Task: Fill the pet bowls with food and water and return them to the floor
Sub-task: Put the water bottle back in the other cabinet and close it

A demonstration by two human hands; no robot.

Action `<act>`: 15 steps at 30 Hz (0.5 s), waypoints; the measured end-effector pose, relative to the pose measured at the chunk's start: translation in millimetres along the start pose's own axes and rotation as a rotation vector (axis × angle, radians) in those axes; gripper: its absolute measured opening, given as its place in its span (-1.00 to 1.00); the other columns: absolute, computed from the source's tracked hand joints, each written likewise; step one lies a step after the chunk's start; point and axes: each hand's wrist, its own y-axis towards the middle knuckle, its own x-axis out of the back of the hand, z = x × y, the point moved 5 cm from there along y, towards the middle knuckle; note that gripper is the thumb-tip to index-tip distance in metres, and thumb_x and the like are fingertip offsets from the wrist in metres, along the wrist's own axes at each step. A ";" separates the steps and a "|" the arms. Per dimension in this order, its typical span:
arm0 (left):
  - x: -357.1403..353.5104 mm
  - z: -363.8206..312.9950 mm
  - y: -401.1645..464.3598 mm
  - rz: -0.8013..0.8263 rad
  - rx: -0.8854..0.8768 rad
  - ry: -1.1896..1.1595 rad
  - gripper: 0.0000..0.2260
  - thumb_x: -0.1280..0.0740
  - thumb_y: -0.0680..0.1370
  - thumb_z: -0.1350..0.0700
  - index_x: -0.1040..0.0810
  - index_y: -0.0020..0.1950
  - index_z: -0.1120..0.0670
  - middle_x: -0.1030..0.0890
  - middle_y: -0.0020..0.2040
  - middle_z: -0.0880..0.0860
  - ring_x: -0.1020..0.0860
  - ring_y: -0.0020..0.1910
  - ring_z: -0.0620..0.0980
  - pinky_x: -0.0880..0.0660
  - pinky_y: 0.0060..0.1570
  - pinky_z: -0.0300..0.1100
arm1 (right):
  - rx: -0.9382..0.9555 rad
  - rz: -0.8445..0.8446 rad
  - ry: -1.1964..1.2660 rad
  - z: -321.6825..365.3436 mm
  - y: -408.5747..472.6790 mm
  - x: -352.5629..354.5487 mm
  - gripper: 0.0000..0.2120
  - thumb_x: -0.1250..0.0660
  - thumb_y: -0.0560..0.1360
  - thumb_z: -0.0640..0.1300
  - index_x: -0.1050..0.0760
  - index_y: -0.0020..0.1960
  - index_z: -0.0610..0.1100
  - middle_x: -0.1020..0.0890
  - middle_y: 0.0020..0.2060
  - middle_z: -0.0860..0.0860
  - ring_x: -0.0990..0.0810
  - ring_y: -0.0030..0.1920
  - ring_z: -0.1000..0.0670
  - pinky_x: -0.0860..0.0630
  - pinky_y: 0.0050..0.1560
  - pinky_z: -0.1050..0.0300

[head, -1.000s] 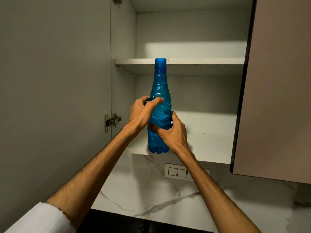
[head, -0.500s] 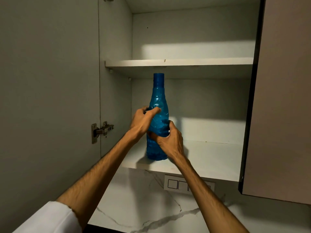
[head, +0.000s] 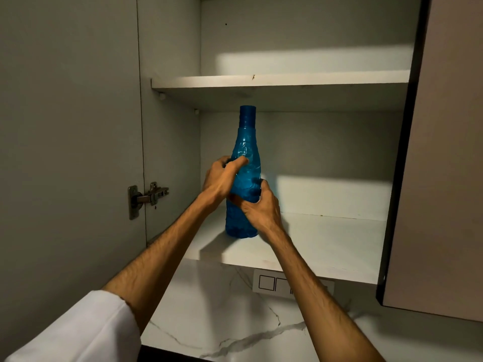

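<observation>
Both hands wrapping the blue bottle (head: pixel 244 184): left hand (head: pixel 219 180) gripping mid-body, right hand (head: pixel 261 207) gripping lower to steady it upright. Bottle's base is sitting on the cabinet's lower shelf (head: pixel 326 246), near its front edge.

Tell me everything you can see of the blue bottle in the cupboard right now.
The blue bottle is translucent, textured plastic with a darker blue cap on a narrow neck. It stands upright on the lower cupboard shelf, near its front left, its top just under the upper shelf. The left hand grips its middle from the left; the right hand grips lower from the right. Whether it holds liquid is unclear.
</observation>
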 end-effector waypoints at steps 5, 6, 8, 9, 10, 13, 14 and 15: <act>-0.3 1.7 -3.4 -0.010 -0.003 -0.008 -0.64 -0.32 0.60 -0.10 -0.55 0.30 0.08 -0.67 0.12 0.05 -0.65 0.06 -0.01 -0.55 -0.04 -0.14 | -0.015 0.029 0.013 -2.4 -1.2 -2.6 -0.26 -0.62 0.35 0.19 -0.36 0.38 0.02 -0.61 0.23 0.01 -0.62 0.21 -0.07 -0.63 0.21 -0.19; -0.1 1.5 -4.2 -0.012 -0.001 -0.004 -0.63 -0.32 0.60 -0.11 -0.55 0.31 0.08 -0.67 0.13 0.05 -0.65 0.06 -0.02 -0.55 -0.03 -0.13 | -0.019 0.032 0.016 -2.7 -1.6 -2.5 -0.26 -0.62 0.35 0.19 -0.35 0.38 0.01 -0.61 0.23 0.01 -0.62 0.21 -0.07 -0.63 0.21 -0.19; 0.5 1.0 -6.6 -0.014 0.007 0.005 -0.61 -0.32 0.60 -0.10 -0.54 0.34 0.08 -0.67 0.16 0.07 -0.65 0.08 0.00 -0.58 0.04 -0.09 | -0.027 0.036 0.020 -2.6 -3.1 -2.6 -0.25 -0.62 0.34 0.21 -0.35 0.38 0.02 -0.62 0.22 0.01 -0.62 0.21 -0.07 -0.63 0.20 -0.19; 0.8 0.8 -8.6 -0.014 0.012 0.012 -0.60 -0.33 0.60 -0.09 -0.53 0.36 0.09 -0.66 0.18 0.08 -0.65 0.10 0.02 -0.60 0.09 -0.06 | -0.031 0.036 0.022 -2.2 -4.2 -2.4 -0.25 -0.61 0.34 0.21 -0.35 0.38 0.03 -0.62 0.21 0.02 -0.62 0.20 -0.07 -0.63 0.20 -0.19; 1.1 0.6 -10.9 -0.012 0.017 0.020 -0.58 -0.33 0.60 -0.08 -0.51 0.39 0.10 -0.65 0.21 0.10 -0.64 0.13 0.04 -0.61 0.14 -0.03 | -0.035 0.036 0.024 -1.6 -5.2 -2.4 -0.25 -0.61 0.34 0.22 -0.35 0.38 0.03 -0.62 0.21 0.02 -0.62 0.20 -0.07 -0.63 0.20 -0.18; 1.8 0.2 -20.0 -0.001 0.031 0.046 -0.48 -0.33 0.60 -0.08 -0.43 0.50 0.12 -0.60 0.33 0.13 -0.61 0.23 0.09 -0.58 0.27 0.07 | -0.041 0.039 0.025 0.8 -8.9 -1.7 -0.24 -0.61 0.35 0.20 -0.34 0.40 0.01 -0.61 0.24 0.02 -0.62 0.23 -0.08 -0.62 0.23 -0.15; 2.4 -0.1 -23.4 0.002 0.033 0.061 -0.45 -0.32 0.59 -0.09 -0.40 0.52 0.13 -0.58 0.36 0.14 -0.59 0.27 0.10 -0.57 0.30 0.10 | -0.041 0.038 0.018 1.7 -10.7 -1.2 -0.23 -0.61 0.36 0.20 -0.34 0.41 0.01 -0.61 0.25 0.02 -0.61 0.24 -0.08 -0.62 0.23 -0.14; 3.0 -0.2 -26.7 0.003 0.036 0.075 -0.42 -0.32 0.59 -0.10 -0.37 0.54 0.13 -0.56 0.39 0.14 -0.57 0.30 0.11 -0.56 0.30 0.11 | -0.039 0.037 0.009 2.6 -12.7 -0.7 -0.22 -0.61 0.36 0.21 -0.33 0.42 0.01 -0.62 0.26 0.01 -0.62 0.24 -0.08 -0.62 0.23 -0.14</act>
